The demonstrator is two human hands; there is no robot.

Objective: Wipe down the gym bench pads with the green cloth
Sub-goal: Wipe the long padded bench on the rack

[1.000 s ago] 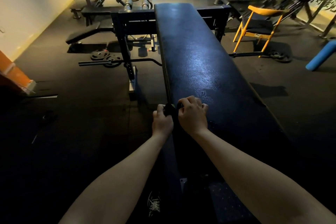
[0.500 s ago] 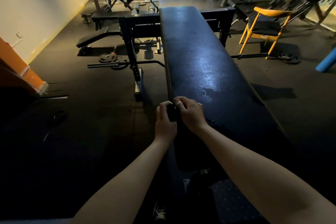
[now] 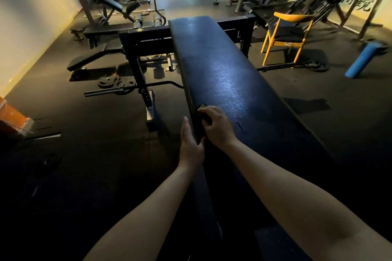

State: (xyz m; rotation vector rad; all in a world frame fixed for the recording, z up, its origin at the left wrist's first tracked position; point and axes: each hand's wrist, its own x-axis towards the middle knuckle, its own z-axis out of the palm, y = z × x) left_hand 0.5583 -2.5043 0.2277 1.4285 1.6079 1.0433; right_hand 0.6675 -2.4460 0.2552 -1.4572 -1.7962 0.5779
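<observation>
Frame centre: left hand [image 3: 191, 146] flat, fingers straight, against the side of the bench pad [image 3: 222, 70]; right hand [image 3: 216, 127] just beyond, curled round the green cloth [image 3: 203, 106] on the pad's left edge. Looks mid-wipe; calls next for sliding the cloth toward upper centre

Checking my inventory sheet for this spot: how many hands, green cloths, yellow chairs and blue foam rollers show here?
hands: 2 (left hand, right hand)
green cloth: 1
yellow chair: 1
blue foam roller: 1
total: 5
</observation>
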